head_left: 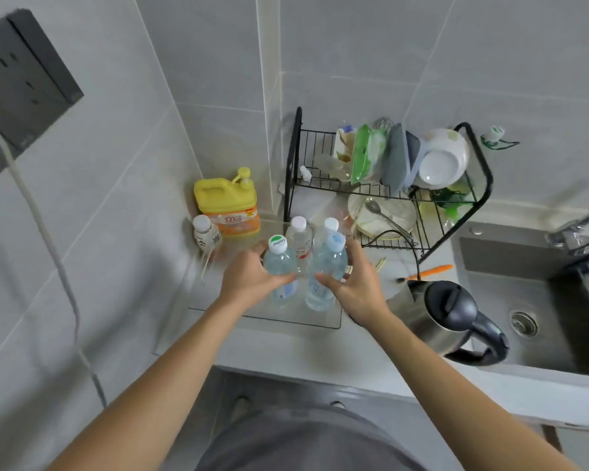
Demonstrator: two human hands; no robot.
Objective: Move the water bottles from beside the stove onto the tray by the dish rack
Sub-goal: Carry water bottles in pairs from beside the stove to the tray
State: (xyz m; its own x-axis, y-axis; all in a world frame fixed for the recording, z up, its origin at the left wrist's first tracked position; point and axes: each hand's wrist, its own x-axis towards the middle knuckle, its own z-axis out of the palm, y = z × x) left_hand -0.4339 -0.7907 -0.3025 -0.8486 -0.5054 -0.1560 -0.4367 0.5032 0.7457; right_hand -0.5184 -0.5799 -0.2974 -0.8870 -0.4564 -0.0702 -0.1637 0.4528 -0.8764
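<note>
My left hand (249, 277) grips a clear water bottle with a green-and-white cap (279, 263). My right hand (354, 283) grips a clear water bottle with a pale blue cap (327, 266). Both bottles stand upright over the clear tray (334, 322) in front of the black dish rack (388, 185). Behind them on the tray stand two more bottles, one with a white cap (299, 237) and one (330, 226) partly hidden. Whether the held bottles touch the tray floor I cannot tell.
A yellow detergent jug (227, 205) and a small white-capped drink bottle (207, 234) sit in the corner at the left. A steel kettle (446, 317) stands right of the tray, the sink (538, 300) beyond it. An orange utensil (429, 270) lies near the rack.
</note>
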